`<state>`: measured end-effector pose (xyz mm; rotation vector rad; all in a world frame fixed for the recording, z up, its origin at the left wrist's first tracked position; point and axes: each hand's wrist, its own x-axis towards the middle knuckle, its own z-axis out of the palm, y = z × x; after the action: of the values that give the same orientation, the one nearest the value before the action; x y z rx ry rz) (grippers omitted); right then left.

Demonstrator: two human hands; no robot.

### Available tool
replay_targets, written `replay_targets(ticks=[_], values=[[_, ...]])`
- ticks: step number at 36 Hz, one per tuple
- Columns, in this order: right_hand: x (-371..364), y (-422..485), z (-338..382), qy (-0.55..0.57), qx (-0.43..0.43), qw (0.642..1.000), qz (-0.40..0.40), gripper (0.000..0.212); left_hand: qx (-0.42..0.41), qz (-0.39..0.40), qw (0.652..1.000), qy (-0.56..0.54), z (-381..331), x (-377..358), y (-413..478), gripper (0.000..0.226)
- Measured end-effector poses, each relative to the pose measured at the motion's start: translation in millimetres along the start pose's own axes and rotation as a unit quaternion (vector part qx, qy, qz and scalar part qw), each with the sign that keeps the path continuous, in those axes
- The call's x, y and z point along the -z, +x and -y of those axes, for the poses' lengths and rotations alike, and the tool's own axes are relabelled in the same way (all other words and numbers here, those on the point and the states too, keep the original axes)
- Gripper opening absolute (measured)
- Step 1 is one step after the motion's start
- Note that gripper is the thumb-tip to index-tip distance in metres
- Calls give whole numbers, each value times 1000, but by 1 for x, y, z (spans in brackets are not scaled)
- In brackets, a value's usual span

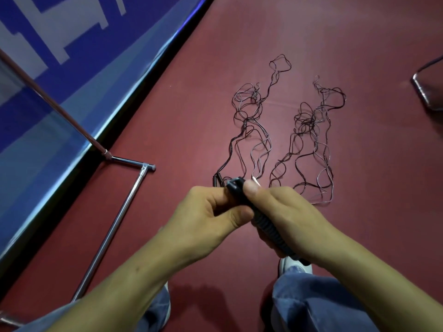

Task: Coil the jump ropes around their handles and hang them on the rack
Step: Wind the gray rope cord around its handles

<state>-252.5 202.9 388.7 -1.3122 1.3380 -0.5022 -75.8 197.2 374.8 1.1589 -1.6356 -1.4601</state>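
Right hand (pixel 282 212) is clamped round a black ribbed jump-rope handle (pixel 266 225). Left hand (pixel 206 212) pinches its upper end, apparently steadying it to start coiling. Beyond the grip, thin dark cords (pixel 249 121) lie uncoiled in two loose tangles on the floor. The chrome rack (pixel 115 226) stands left of the grip.

The right hand (pixel 285 212) wraps most of the black handle (pixel 263 221), and the handle's bottom end vanishes behind that wrist. The left hand (pixel 206 212) pinches the handle's top, covering where the cord joins it. On the floor, one tangle of cord (pixel 249 121) and the other tangle (pixel 311 130) are too thin and knotted to count ropes. The rack (pixel 124 200) runs off the left and bottom edges. A dark metal thing (pixel 429 89) is cut by the right edge. A white shoe (pixel 296 265) is half hidden.
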Motion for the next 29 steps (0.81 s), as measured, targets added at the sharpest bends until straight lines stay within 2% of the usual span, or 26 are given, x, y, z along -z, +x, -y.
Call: replay_targets(ticks=[2, 3, 6, 11, 15, 20, 24, 29], values=[[0, -1, -1, -23, -3, 1000, 3, 74, 3, 14, 1000, 16, -2, 1, 0, 33], [1, -2, -1, -24, -4, 1000, 4, 71, 5, 18, 999, 28, -4, 2, 0, 38], [4, -4, 1, -14, -5, 1000, -7, 66, 10, 24, 998, 49, -10, 4, 0, 23], [6, -3, 1, -58, 53, 995, -56, 27, 49, 39, 995, 77, -7, 16, 1, 19], [4, 3, -7, -192, 114, 971, -86, 43, 91, 43, 981, 166, -2, 24, 4, 29], [7, 4, -14, -303, 151, 934, -115, 46, 112, 101, 959, 238, -3, 26, 0, 31], [7, 5, -12, -386, 147, 907, -84, 45, 167, 134, 958, 193, -5, 28, -2, 34], [-4, 6, -7, -490, 137, 858, -77, 46, 252, 115, 960, 34, 0, 14, -4, 34]])
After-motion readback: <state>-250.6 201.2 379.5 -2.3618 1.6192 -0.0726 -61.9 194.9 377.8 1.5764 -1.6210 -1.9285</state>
